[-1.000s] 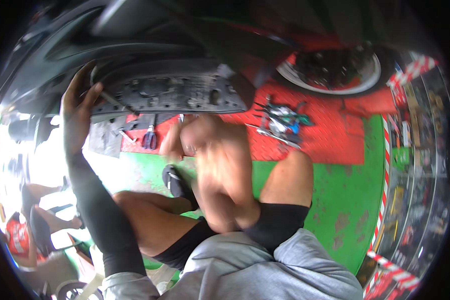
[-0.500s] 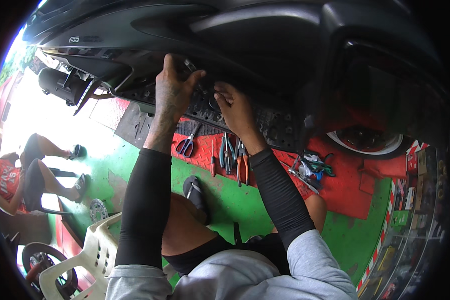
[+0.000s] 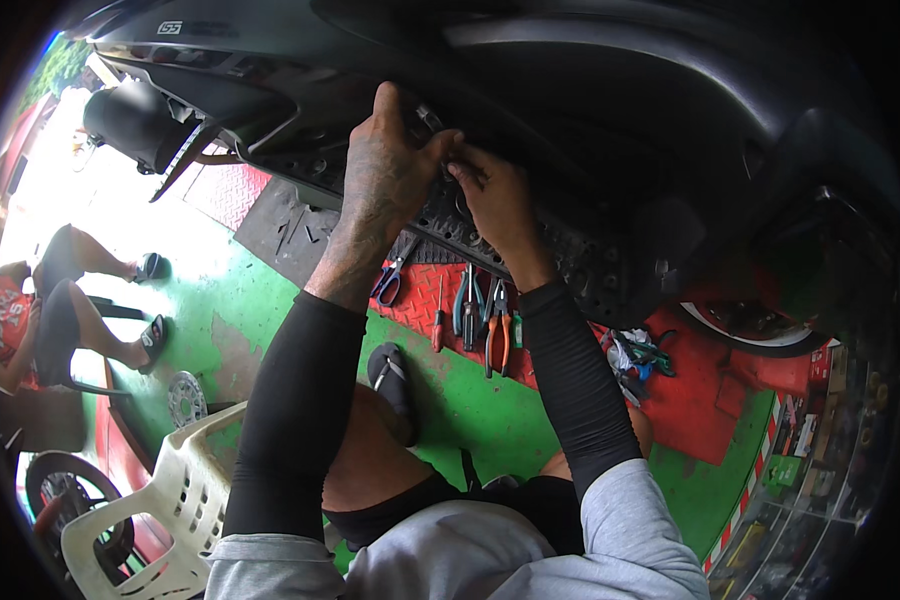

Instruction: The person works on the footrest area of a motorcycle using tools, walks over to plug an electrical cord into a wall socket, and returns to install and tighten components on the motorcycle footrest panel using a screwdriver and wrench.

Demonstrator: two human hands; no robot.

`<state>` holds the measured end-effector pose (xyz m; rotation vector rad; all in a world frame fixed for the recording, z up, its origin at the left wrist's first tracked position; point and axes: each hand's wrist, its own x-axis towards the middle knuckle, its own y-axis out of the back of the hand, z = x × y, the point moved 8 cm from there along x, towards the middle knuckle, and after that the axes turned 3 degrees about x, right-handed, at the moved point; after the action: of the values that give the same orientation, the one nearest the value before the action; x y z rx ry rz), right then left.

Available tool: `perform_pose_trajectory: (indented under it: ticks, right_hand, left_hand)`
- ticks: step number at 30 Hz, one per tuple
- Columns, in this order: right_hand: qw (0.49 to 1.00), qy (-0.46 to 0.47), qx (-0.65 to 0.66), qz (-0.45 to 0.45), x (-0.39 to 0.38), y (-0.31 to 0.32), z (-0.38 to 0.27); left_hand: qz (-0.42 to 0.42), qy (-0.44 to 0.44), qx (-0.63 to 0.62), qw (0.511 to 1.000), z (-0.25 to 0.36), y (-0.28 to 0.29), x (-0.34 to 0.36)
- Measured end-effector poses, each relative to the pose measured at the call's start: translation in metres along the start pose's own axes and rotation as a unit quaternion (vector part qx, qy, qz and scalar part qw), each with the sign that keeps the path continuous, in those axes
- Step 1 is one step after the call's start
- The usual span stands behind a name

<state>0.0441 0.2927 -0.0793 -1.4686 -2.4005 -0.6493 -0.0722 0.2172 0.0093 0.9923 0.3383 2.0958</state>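
Note:
My left hand (image 3: 388, 165) reaches up under the dark body panel (image 3: 340, 65) of a scooter-like vehicle. Its thumb and fingers close around a small shiny metal piece (image 3: 428, 117), whose exact kind does not show. Close against the left thumb is my right hand (image 3: 497, 205), fingertips pinched together; what they hold, if anything, is hidden in the shadow. Both hands are above the black perforated footboard (image 3: 570, 262).
Scissors (image 3: 388, 285), a red screwdriver (image 3: 438, 325) and orange-handled pliers (image 3: 495, 330) lie on the red plate below. A white chair (image 3: 195, 470) stands at left, near another seated person (image 3: 50, 310). A shelf (image 3: 830, 450) of goods lines the right.
My right hand has come over to the left hand, so their fingers now meet. The left hand and the metal piece have shifted slightly right, and the whole view has moved a little.

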Motion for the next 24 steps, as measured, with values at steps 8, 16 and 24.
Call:
perform_pose_trajectory:
  ticks: [8, 16, 24]
  right_hand:
    - [0.997, 0.031, -0.069, -0.018, 0.001, 0.004, 0.003]
    - [0.995, 0.015, -0.082, -0.056, 0.001, -0.005, -0.002]
    - [0.994, -0.074, -0.041, -0.073, 0.006, -0.018, 0.013]
  left_hand:
    - [-0.004, 0.006, -0.022, 1.0, -0.005, -0.003, 0.0]
    - [-0.015, 0.028, -0.055, 0.998, 0.001, 0.01, -0.003]
    - [0.02, -0.167, 0.152, 0.974, 0.031, 0.013, -0.018]
